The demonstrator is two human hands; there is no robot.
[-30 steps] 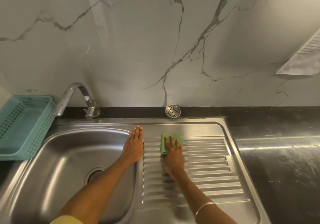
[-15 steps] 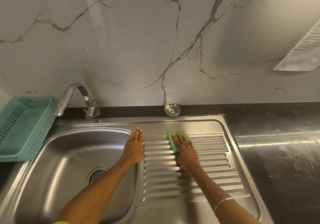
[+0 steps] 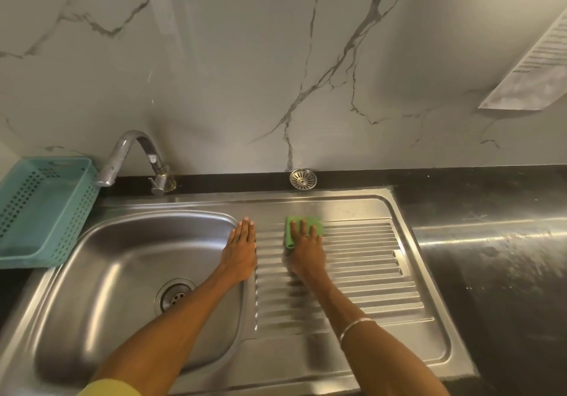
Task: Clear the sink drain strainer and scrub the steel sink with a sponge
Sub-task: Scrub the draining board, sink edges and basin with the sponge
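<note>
Right hand (image 3: 306, 250) presses sponge (image 3: 302, 230) flat on drainboard, right of basin (image 3: 122, 257) | left hand (image 3: 241, 250) flat, grasping nothing, on basin rim | strainer (image 3: 303, 178) behind sink | risk: sponge may slide from under straight fingers on wet ridges.

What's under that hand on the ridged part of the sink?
Under the right hand lies a green sponge, pressed flat onto the ribbed drainboard. Its far edge and left side show; the rest is covered by fingers and palm.
</note>
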